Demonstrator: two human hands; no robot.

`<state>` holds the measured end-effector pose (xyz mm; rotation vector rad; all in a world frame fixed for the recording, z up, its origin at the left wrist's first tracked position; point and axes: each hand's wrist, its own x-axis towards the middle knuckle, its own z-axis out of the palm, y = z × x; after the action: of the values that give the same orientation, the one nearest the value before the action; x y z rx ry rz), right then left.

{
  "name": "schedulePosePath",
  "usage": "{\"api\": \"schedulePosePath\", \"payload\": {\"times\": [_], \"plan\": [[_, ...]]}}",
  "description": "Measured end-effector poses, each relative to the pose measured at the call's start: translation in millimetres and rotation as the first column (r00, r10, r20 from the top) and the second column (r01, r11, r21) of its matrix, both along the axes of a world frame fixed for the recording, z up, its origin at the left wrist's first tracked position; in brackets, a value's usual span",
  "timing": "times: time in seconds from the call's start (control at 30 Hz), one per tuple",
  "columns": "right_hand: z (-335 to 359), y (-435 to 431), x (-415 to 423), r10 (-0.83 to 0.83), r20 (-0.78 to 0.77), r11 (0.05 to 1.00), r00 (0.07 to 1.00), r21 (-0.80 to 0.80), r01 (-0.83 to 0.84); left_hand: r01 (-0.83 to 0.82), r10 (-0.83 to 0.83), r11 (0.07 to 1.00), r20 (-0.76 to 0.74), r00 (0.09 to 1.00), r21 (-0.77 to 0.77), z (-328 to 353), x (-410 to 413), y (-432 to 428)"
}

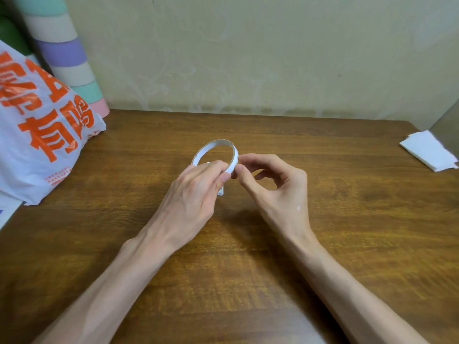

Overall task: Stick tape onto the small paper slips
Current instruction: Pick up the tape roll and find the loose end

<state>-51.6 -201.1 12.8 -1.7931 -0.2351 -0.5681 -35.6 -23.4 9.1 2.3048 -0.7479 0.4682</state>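
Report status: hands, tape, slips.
Left hand holds tape roll. Right hand pinches its rim. Slips beneath left hand, mostly hidden. No obstruction seen.

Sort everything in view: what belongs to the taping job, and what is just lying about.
Job: tape roll, held by the left hand, right hand pinching at its rim; small paper slips, mostly hidden under the left hand.
Lying about: plastic bag with orange print; pastel striped roll; folded white sheets, far right.

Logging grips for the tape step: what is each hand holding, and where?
Left hand grips the tape roll by its near rim; right hand pinches the roll's right edge.
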Motion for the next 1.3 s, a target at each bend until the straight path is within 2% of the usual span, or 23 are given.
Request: {"api": "schedulePosePath", "payload": {"times": [0.13,0.3,0.5,0.63,0.77,0.87,1.03,1.2,1.3], "plan": [[-2.9,-0.6,-0.3,-0.058,0.104,0.989,0.993,-0.133,0.071,0.002,-0.004,0.999,0.041,0.999,0.05,-0.5,-0.2,-0.1],[-6.4,-2.8,1.8,-0.126,0.259,0.919,0.958,-0.333,0.212,-0.008,0.001,0.996,0.079,0.997,0.093,-2.7,0.8,0.3],[-7.8,-2.6,6.6,-0.155,0.338,0.85,0.928,-0.433,0.299,-0.017,0.005,0.994,0.108,0.994,0.108,-4.2,1.5,-1.8],[-4.9,-2.7,5.5,-0.156,0.329,0.855,0.931,-0.427,0.294,-0.022,0.014,0.996,0.092,0.996,0.084,-3.4,-1.0,-4.1],[0.0,-2.7,1.4,-0.117,0.201,0.938,0.973,-0.3,0.175,-0.025,0.025,1.0,0.04,0.999,0.01,-2.6,-1.4,-4.6],[1.5,-1.3,-0.1,-0.099,0.145,0.962,0.984,-0.239,0.132,-0.024,0.024,1.0,0.002,1.0,-0.006,-2.6,-1.4,-5.1],[0.4,-1.7,1.6,-0.087,0.158,0.978,0.984,-0.172,0.114,-0.03,0.029,0.999,-0.01,1.0,-0.02,-1.0,-1.0,-2.2],[-6.3,0.0,1.6,-0.062,0.211,0.959,0.975,-0.257,0.116,-0.039,0.039,0.999,0.011,0.999,-0.006,0.1,-0.9,-1.3],[-7.0,-1.6,2.7,-0.03,0.213,0.969,0.977,-0.234,0.08,-0.054,0.054,0.999,0.031,0.998,0.006,1.0,-0.3,-0.1]]}}
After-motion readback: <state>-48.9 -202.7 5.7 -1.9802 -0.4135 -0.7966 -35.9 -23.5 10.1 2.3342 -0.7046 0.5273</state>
